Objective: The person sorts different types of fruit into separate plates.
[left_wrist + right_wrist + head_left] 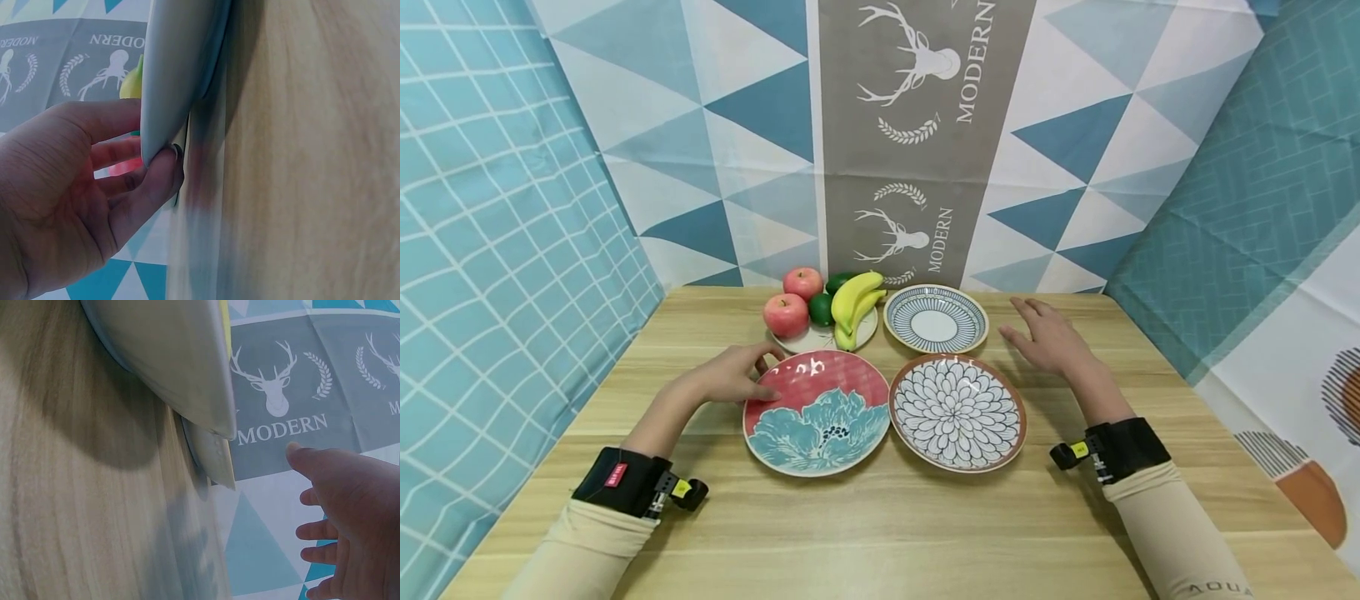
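The left hand (pixel 733 379) is gripping the far-left rim of the round red plate with the teal flower (pixel 817 412), which is lying near the middle of the light wooden tabletop (pixel 880 533). The thumb and the curled fingers are pinching the rim, probably because the flat plate gives no other place to hold. The right hand (pixel 1048 337) is hovering with straight, spread fingers and is holding nothing; it is just to the right of the small round plate with blue stripes (pixel 936 318), apart from it.

Between the 2 arms, the round plate with the white petal pattern and brown rim (pixel 957 410) is lying just beside the red plate. On the far side, a pale plate (pixel 808 340) is carrying 2 red apples (pixel 786 314), a green lime (pixel 821 309) and yellow bananas (pixel 853 304).

The left wrist view is showing what the head view cannot: the fingertips (pixel 164 164) are sitting under the plate's pale edge. The right wrist view is showing the open palm (pixel 359 506) free before the deer-print backdrop (pixel 294 381).
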Action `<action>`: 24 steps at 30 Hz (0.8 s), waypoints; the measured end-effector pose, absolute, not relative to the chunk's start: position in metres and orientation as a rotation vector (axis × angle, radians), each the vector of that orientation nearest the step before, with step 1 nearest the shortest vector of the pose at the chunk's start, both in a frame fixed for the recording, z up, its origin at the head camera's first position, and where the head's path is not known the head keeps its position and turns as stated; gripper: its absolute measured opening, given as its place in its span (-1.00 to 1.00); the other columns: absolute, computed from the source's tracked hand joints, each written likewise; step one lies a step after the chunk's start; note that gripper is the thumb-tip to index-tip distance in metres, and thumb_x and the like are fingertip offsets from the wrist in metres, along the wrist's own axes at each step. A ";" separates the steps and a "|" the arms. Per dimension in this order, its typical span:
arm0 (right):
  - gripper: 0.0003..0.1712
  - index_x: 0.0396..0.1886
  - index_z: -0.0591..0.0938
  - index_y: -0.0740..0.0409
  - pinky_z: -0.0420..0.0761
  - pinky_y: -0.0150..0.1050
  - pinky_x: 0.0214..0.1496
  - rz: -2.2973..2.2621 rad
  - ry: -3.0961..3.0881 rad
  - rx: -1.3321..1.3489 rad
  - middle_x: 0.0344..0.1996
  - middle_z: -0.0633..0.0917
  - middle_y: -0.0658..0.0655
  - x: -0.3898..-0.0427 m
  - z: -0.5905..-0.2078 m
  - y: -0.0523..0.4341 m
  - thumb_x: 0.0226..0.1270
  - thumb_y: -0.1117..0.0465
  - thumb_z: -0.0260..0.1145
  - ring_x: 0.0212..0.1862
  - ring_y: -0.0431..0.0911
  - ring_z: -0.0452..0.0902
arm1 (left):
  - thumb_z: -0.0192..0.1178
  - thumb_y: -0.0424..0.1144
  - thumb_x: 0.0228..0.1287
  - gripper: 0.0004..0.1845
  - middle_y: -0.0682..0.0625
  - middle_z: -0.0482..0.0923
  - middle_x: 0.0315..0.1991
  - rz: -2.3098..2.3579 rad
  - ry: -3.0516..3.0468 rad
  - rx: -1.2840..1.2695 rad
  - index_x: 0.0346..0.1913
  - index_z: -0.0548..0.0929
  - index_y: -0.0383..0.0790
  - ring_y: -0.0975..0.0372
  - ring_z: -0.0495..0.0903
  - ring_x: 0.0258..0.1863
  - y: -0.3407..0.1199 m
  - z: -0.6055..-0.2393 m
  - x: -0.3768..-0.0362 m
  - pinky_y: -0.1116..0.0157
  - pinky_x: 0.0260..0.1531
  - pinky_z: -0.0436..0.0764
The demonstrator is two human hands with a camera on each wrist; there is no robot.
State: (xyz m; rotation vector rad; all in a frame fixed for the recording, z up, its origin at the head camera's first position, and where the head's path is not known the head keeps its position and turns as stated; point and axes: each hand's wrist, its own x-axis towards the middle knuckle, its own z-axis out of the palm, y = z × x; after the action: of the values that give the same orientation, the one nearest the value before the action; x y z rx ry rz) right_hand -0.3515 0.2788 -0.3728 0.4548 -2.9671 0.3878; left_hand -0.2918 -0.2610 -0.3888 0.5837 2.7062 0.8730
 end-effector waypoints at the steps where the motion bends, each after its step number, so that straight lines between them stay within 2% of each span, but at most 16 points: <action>1: -0.09 0.72 0.08 0.20 0.12 0.46 0.51 0.388 -2.962 0.458 0.61 0.11 0.50 -0.352 -0.372 0.279 0.69 -0.27 0.00 0.59 0.45 0.02 | 0.54 -0.23 0.24 -0.36 -0.14 0.62 -0.12 0.881 2.700 0.584 0.31 0.51 -0.28 0.07 0.59 -0.23 -0.261 -0.389 -0.292 0.20 -0.32 0.69; 24: -0.10 0.72 0.09 0.15 0.18 0.46 0.49 0.407 -2.908 0.544 0.61 0.13 0.47 -0.361 -0.342 0.247 0.67 -0.22 0.10 0.58 0.44 0.07 | 0.55 -0.25 0.25 -0.39 -0.14 0.59 -0.20 0.936 2.664 0.554 0.28 0.50 -0.26 0.09 0.60 -0.30 -0.262 -0.391 -0.292 0.17 -0.34 0.69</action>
State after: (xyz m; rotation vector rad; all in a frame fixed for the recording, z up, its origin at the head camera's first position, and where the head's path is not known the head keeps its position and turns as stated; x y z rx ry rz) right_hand -0.3612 0.2468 -0.3421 0.5439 -2.9078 0.4071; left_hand -0.2915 -0.2619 -0.3913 0.5540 2.6641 0.9359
